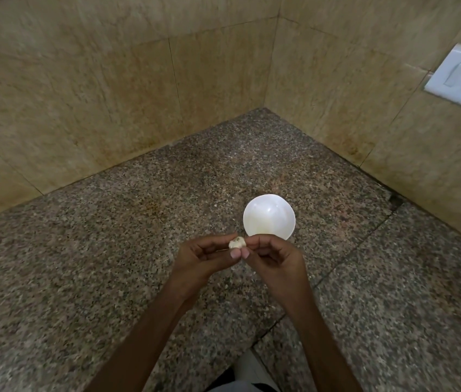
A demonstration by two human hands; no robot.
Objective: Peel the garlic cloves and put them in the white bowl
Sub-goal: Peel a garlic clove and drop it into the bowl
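Pinching garlic (237, 243) between fingers (235, 253) of left hand (203, 257) and right hand (275, 257), long axis left-right, just near-left of white bowl (268, 219) (right hand nearer).

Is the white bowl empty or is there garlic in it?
Looks empty: the white bowl shows only bare white inside. The garlic is pinched between left hand and right hand.

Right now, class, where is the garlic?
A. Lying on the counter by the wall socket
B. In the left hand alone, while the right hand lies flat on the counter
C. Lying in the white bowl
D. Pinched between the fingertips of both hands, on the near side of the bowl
D: the garlic sits between the fingertips of the left hand and the right hand, just short of the white bowl.
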